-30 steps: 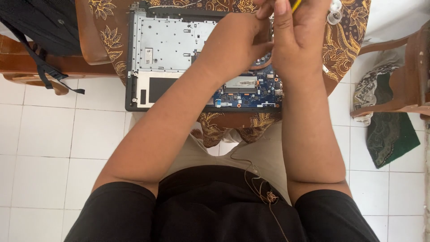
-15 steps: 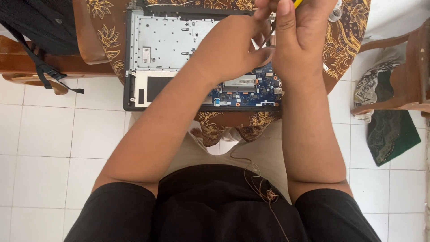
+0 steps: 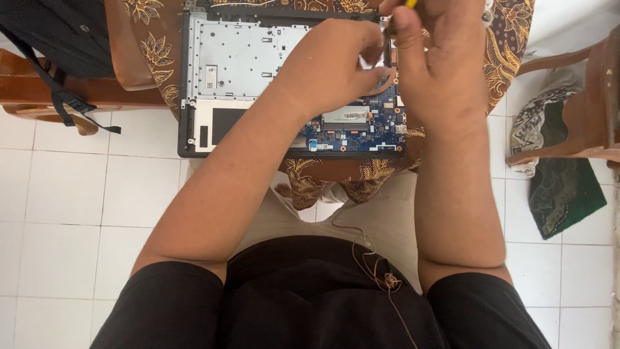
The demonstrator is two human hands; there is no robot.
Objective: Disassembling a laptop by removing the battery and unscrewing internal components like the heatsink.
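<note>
Opened laptop (image 3: 258, 77), base plate off, lies on patterned cloth (image 3: 510, 32); blue circuit board (image 3: 361, 126) exposed at laptop's near right corner. Left hand (image 3: 336, 68) over board, fingers curled in, tips pinching small part at board's far edge; exact part unclear. Right hand (image 3: 439, 64) just right of left hand, fingers closed around yellow tool (image 3: 409, 3), tip hidden. Black bag (image 3: 58, 32) left of laptop; wooden chair (image 3: 581, 110) well to right.

Bright, even daylight; soft shadows, sharp focus, slight wide-angle edge distortion.
</note>
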